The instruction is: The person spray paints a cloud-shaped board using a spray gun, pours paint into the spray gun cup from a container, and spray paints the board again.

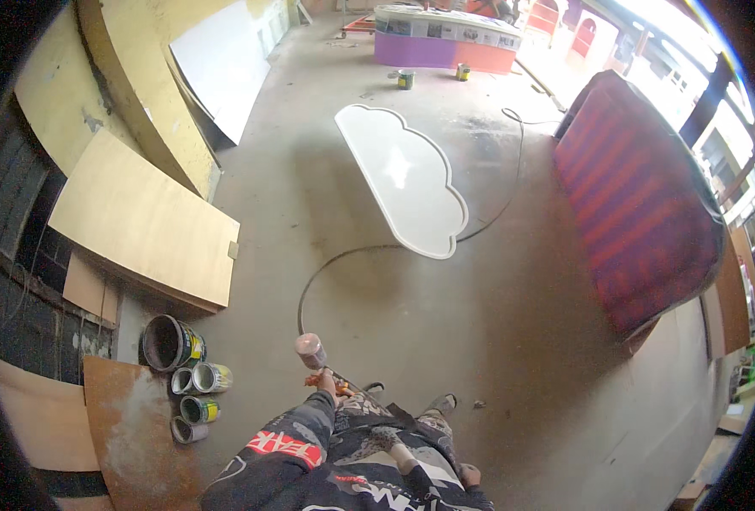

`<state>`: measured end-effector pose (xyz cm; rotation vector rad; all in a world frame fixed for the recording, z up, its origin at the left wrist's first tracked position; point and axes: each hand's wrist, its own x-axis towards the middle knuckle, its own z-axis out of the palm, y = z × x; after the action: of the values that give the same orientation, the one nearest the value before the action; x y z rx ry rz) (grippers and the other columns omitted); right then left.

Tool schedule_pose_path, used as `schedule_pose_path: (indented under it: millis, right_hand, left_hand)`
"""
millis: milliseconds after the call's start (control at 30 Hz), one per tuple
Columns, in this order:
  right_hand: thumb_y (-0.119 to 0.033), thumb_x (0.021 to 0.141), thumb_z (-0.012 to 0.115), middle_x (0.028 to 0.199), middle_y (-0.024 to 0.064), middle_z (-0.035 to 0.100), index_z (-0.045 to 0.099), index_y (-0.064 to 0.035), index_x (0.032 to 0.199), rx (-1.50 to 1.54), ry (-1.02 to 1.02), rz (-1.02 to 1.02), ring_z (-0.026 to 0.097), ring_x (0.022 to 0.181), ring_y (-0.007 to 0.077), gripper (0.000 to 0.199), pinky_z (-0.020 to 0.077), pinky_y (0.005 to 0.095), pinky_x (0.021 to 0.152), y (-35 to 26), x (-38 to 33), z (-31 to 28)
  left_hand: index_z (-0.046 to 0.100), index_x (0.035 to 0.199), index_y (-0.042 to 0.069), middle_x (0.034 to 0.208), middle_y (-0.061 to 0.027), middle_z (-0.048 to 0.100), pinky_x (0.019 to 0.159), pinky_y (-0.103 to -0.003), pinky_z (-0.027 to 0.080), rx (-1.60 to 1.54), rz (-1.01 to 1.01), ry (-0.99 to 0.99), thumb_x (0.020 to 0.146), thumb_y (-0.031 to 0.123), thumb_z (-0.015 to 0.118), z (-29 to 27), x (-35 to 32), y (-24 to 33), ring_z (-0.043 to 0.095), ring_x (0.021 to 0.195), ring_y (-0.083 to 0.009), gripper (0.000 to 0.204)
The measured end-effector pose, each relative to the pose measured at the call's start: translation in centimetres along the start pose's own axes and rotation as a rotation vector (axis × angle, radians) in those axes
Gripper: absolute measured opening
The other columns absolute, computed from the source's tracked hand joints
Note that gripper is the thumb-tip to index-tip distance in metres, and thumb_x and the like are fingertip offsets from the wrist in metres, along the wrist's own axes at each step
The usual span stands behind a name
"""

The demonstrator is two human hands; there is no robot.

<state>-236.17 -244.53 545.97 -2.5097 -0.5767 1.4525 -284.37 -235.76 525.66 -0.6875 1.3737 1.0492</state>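
Note:
My left hand is closed round the handle of a spray gun, held low in front of my body. A paint-spattered, pale cup tops the gun. A dark hose runs from near the gun across the floor and under a white, cloud-shaped panel. That panel has a raised rim and a glossy face, and lies ahead of me, apart from the gun. By my right side, low in the picture, is my right hand; its fingers are too small and unclear to read.
Paint cans and a larger bucket stand at left, near stacked wooden boards. A white sheet leans on the yellow wall. At right stands a big red-purple panel. Farther off is a purple-orange counter with small cans before it.

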Motion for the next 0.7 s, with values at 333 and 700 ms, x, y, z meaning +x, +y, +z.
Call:
schedule_pose_path:
  millis: [333,700]
  right_hand:
    - [-0.018,0.081,0.058,0.086,0.0112,0.067,0.068,-0.0011,0.092,0.157,0.128,-0.318,0.063,0.078,0.0202,0.022,0.0499,0.0325,0.07,-3.9,6.4,0.6]
    - [-0.009,0.086,0.052,0.08,0.0096,0.064,0.064,-0.0026,0.101,0.322,-0.076,-0.173,0.062,0.064,0.0179,0.02,0.0485,0.0299,0.052,-0.7,0.6,1.3]
  left_hand:
    - [0.049,0.09,0.015,0.093,-0.0095,0.054,0.076,-0.061,0.044,0.165,-0.073,0.069,0.085,0.039,0.049,9.5,-9.1,-3.9,0.055,0.091,-0.0291,0.025]
    - [0.05,0.095,0.01,0.085,-0.0069,0.055,0.064,-0.047,0.053,0.211,0.06,0.009,0.083,0.039,0.055,1.3,-14.3,-3.0,0.058,0.071,-0.0241,0.032]
